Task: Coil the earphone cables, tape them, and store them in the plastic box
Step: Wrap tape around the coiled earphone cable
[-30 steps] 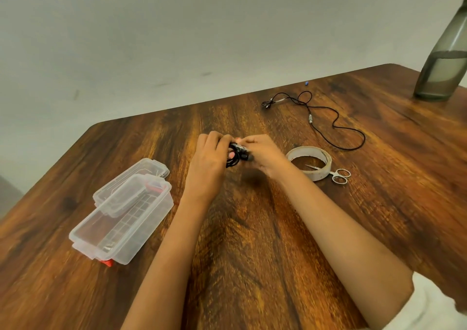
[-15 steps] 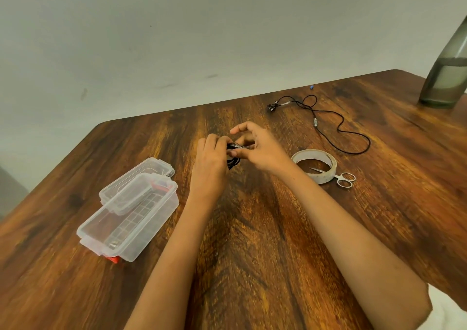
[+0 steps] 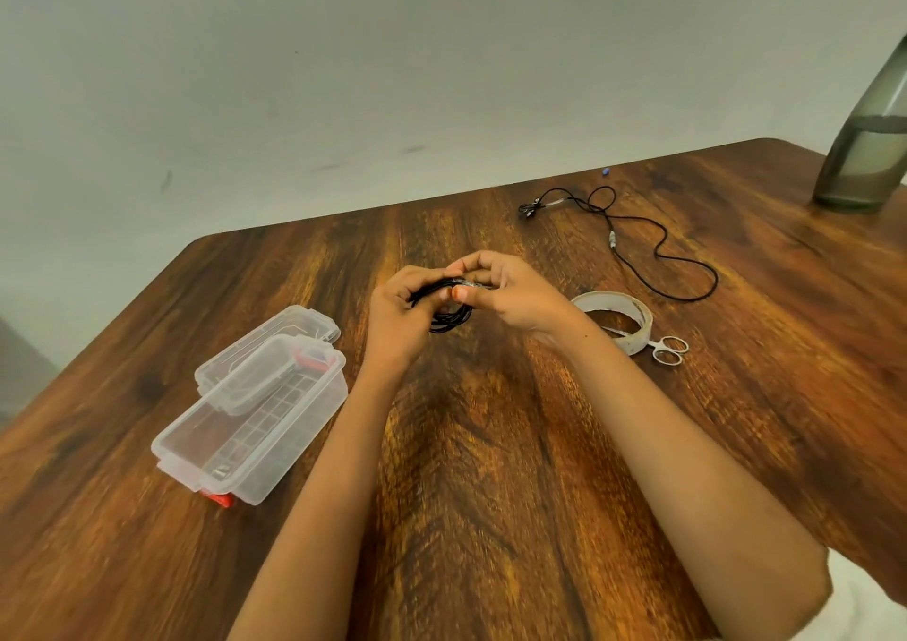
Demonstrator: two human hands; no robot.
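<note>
A coiled black earphone cable (image 3: 449,319) hangs between my two hands above the middle of the wooden table (image 3: 491,468). My left hand (image 3: 397,319) grips one side of the coil. My right hand (image 3: 510,292) pinches its top, where a shiny strip of tape shows. A second black earphone cable (image 3: 638,243) lies loose and uncoiled at the far right. The clear plastic box (image 3: 255,424) stands open at the left, with its lid resting partly across it. A roll of tape (image 3: 623,316) lies just right of my right wrist.
Small silver scissors (image 3: 665,348) lie against the tape roll. A dark grey bottle (image 3: 868,154) stands at the far right corner. A tiny blue object (image 3: 606,171) sits near the table's far edge. A pale wall rises behind the table.
The coil has turned in my hands and hangs more in view below my fingers. My right fingers, spread half a second ago, have curled back onto the top of the coil.
</note>
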